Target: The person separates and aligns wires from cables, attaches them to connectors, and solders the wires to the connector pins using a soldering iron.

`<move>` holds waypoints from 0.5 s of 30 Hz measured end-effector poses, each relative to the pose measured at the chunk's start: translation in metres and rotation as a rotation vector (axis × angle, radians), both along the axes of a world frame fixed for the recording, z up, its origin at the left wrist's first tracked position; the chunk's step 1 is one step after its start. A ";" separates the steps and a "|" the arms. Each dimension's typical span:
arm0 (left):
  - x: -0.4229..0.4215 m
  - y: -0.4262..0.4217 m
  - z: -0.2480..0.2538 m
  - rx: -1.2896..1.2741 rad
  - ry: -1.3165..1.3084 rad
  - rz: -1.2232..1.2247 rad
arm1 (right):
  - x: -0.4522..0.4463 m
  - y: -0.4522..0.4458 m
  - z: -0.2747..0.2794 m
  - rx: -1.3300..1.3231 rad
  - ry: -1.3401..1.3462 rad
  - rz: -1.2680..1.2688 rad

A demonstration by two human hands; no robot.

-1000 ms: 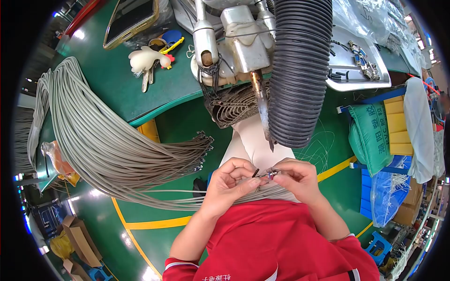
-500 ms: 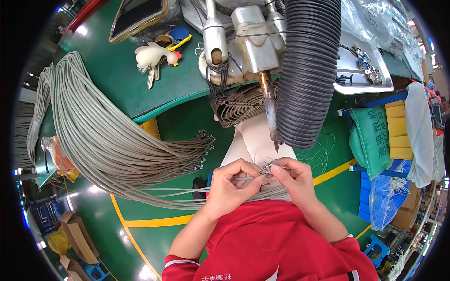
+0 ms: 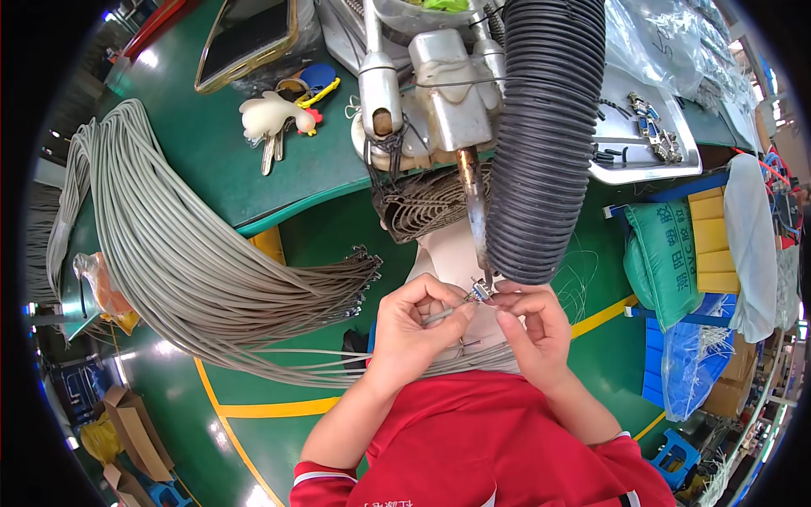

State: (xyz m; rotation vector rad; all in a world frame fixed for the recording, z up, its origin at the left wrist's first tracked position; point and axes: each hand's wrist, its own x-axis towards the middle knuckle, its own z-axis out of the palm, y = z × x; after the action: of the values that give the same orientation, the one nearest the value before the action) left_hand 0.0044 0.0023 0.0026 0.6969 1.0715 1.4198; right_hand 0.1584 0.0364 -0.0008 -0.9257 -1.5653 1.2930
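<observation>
My left hand (image 3: pixel 418 329) pinches the end of a grey cable (image 3: pixel 438 318), with a small blue and metal connector (image 3: pixel 481 291) at its fingertips. On the other side of the connector, my right hand (image 3: pixel 534 325) has its thumb and index finger close together on something thin that I cannot make out. The dark tip of a soldering iron (image 3: pixel 475 203) points down right at the connector. A black corrugated hose (image 3: pixel 545 144) hangs beside the iron. More grey cables pass under my hands across my lap.
A large bundle of grey cables (image 3: pixel 177 228) hangs over the bench edge at left. A phone (image 3: pixel 247 38) and keys (image 3: pixel 269 154) lie on the green bench (image 3: pixel 190 144). At right are a tray (image 3: pixel 629 173) with connectors and a green sack (image 3: pixel 663 262).
Both hands have moved slightly up with the connector, which is now at the iron's tip. The black piece seen at my left fingertips earlier no longer shows there.
</observation>
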 end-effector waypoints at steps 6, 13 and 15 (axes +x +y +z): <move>0.002 0.006 0.008 0.041 0.046 0.040 | 0.001 0.005 0.003 -0.037 0.059 0.070; 0.003 0.009 0.011 0.052 0.082 0.043 | -0.001 0.004 0.011 -0.105 0.085 0.017; 0.003 0.009 0.013 0.057 0.091 0.041 | -0.001 0.004 0.013 -0.095 0.085 0.012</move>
State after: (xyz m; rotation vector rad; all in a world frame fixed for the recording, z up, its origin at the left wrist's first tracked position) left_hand 0.0070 0.0112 0.0157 0.7908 1.1253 1.4697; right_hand 0.1570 0.0407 0.0118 -0.9089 -1.4568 1.4069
